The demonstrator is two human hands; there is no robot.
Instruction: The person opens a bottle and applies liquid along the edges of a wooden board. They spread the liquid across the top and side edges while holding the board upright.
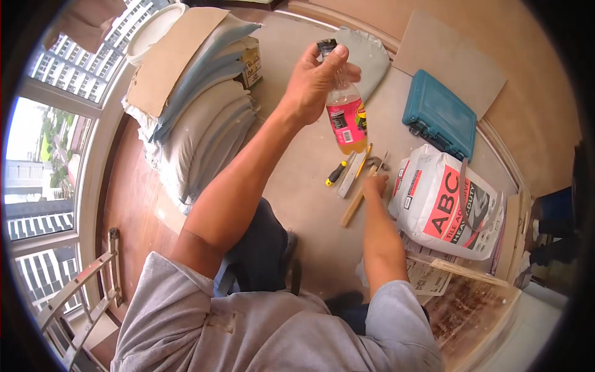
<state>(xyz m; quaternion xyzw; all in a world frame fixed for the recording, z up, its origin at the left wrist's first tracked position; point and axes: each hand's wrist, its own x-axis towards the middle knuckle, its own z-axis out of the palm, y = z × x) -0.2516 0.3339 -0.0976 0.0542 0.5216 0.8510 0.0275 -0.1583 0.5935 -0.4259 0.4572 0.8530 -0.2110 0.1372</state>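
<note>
1. Bare concrete floor [297, 186] in what looks like a room mid-renovation, with big windows off to the left and a stack of grey sacks [204, 124] piled by them.
2. Left hand [316, 80] is raised up, fingers and thumb wrapped round the neck of a plastic bottle [347, 121]. It's got a pink label and orange drink in the bottom part, and it's held roughly upright, well above the floor.
3. Right hand [375, 185] is down at floor level, resting on a hammer [365, 180] by its head. Can't really tell if the fingers are closed round it or just lying on top.
4. Just left of the hammer: a yellow-and-black screwdriver [336, 173] and a flat metal tool [352, 173], all lying close together.
5. Right beside that hand sits a white bag [449, 208] marked "ABC" tile adhesive, with a teal tool case [440, 115] behind it.
6. Tan boards [449, 53] lean on the far wall.
</note>
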